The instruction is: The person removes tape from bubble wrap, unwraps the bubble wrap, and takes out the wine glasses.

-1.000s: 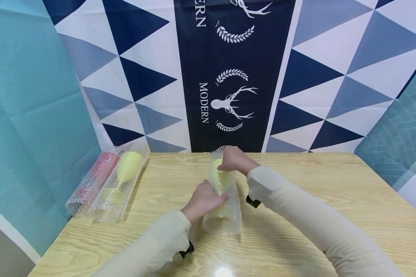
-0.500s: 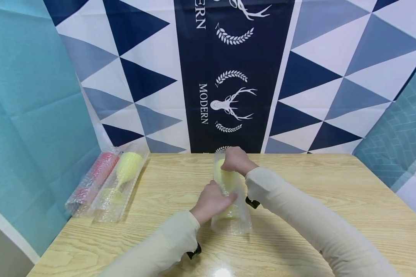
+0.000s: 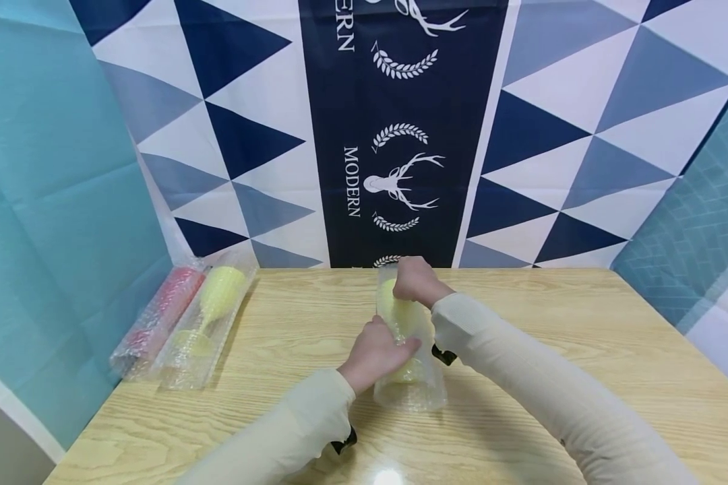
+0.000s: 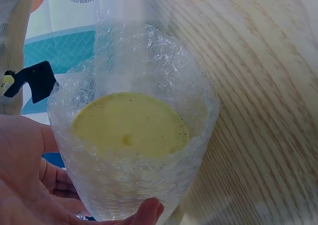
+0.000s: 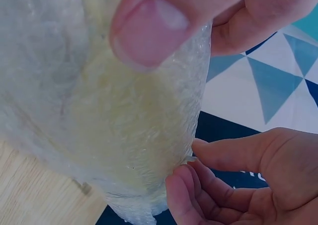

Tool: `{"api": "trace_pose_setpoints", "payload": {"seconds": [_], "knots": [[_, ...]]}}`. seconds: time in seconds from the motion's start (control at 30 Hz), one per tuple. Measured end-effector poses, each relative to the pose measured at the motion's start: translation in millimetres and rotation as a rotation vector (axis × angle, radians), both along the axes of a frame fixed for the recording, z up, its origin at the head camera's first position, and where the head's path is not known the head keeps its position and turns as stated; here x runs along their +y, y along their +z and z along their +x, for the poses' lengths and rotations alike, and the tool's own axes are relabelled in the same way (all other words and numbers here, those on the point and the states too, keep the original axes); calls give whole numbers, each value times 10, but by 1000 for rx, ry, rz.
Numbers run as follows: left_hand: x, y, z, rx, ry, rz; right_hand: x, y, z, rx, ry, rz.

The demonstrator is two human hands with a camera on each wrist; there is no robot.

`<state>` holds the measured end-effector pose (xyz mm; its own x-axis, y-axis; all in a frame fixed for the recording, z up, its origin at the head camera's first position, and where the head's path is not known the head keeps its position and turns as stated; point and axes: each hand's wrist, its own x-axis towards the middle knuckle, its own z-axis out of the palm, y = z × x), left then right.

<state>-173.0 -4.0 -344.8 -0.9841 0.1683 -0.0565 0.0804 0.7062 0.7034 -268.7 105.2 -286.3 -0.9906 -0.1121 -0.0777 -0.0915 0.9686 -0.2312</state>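
Observation:
A yellow goblet (image 3: 402, 311) stands wrapped in a bubble wrap sleeve (image 3: 408, 396) at the table's middle. My left hand (image 3: 375, 355) grips the wrapped goblet around its lower half, thumb across the front. In the left wrist view, the goblet's round base (image 4: 131, 123) shows inside the sleeve's open end. My right hand (image 3: 418, 279) is at the upper end; the right wrist view shows its thumb and fingers pinching the edge of the bubble wrap (image 5: 144, 120). The left thumb (image 5: 149, 34) presses on the wrap in that view. Part of the goblet is hidden by both hands.
Two more bubble-wrapped items lie side by side at the table's left edge: a yellow goblet (image 3: 221, 296) and a red item (image 3: 172, 300). The wooden table (image 3: 540, 337) meets a patterned cloth backdrop (image 3: 394, 135) at its far edge.
The wrapped goblet's lower end and my left hand have shifted to the right. My right hand has stayed nearly in place at the upper end.

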Motion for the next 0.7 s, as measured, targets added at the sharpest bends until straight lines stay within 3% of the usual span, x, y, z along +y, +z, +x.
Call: {"api": "trace_pose_setpoints", "payload": {"seconds": [0.37,0.7], "knots": [[90,8,19,-3,-37,-3,134,0,4,-7,-10,25],[149,-2,29,20,-41,-32,200,-23,2,-35,-43,-39]]}}
